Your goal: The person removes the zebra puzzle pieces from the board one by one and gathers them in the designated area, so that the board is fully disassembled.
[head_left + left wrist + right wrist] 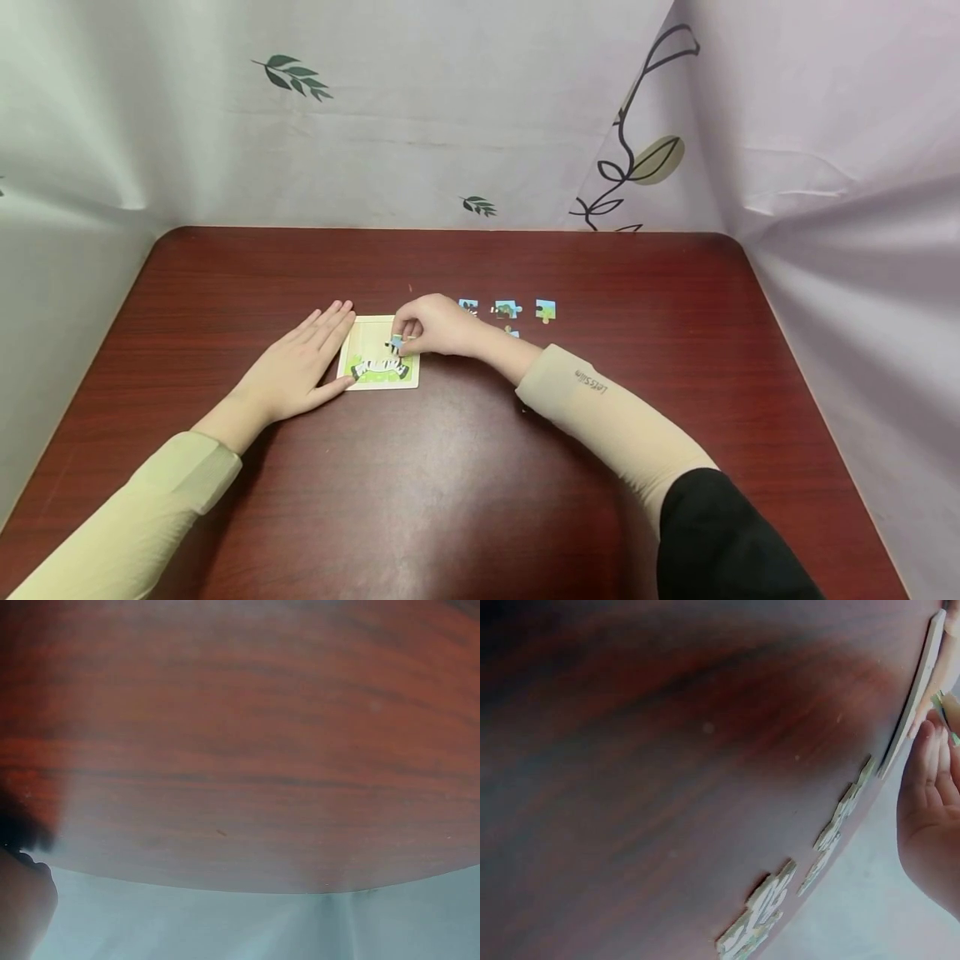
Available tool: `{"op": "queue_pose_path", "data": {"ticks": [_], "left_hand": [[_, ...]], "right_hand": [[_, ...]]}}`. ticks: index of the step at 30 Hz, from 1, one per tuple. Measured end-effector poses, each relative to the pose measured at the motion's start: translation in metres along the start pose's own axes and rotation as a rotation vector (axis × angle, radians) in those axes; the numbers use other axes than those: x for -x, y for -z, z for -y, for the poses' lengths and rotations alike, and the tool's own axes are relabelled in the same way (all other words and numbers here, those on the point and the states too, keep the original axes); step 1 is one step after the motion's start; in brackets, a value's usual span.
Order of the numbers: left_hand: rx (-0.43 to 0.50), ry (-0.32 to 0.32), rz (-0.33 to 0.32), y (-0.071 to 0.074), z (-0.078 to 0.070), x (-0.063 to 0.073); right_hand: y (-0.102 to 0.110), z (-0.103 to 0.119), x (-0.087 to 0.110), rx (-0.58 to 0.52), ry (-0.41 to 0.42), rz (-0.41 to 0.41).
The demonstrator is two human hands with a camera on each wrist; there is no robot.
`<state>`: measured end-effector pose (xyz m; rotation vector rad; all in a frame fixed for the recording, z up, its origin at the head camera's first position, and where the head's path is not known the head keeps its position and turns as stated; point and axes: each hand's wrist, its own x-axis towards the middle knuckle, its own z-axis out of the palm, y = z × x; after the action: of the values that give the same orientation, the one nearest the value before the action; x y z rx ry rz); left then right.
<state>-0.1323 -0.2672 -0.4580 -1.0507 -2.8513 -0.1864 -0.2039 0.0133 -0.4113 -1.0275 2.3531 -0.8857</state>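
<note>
A small square puzzle board (366,331) lies on the table, with a zebra picture put together along its lower part and bare wood above. My left hand (300,367) lies flat along the board's left side, fingers straight, fingertips and thumb right at its edge. Over the board, my right hand (438,323) pinches a blue puzzle piece (396,342) between thumb and fingers. That puzzle piece (943,718) is seen tilted in the right wrist view, above the board's rim (916,688). Only a bit of the left hand (22,907) shows in the left wrist view.
Several loose puzzle pieces (545,310) lie right of the board, some partly hidden behind the right hand and wrist. In the right wrist view, loose pieces (759,911) lie flat in groups. A patterned curtain (412,125) hangs behind the reddish-brown table (420,500).
</note>
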Motion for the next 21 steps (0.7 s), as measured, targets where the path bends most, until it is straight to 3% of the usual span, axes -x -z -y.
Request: {"op": "queue_pose_path", "data": {"ticks": [8,21], "left_hand": [[0.000,0.000,0.003,-0.001,0.001,0.000],[-0.008,-0.007,0.007,-0.001,0.001,0.000]], "right_hand": [[0.009,-0.004,0.011,-0.114,-0.027,-0.020],[0.029,-0.028,0.046,-0.124,-0.064,-0.054]]}}
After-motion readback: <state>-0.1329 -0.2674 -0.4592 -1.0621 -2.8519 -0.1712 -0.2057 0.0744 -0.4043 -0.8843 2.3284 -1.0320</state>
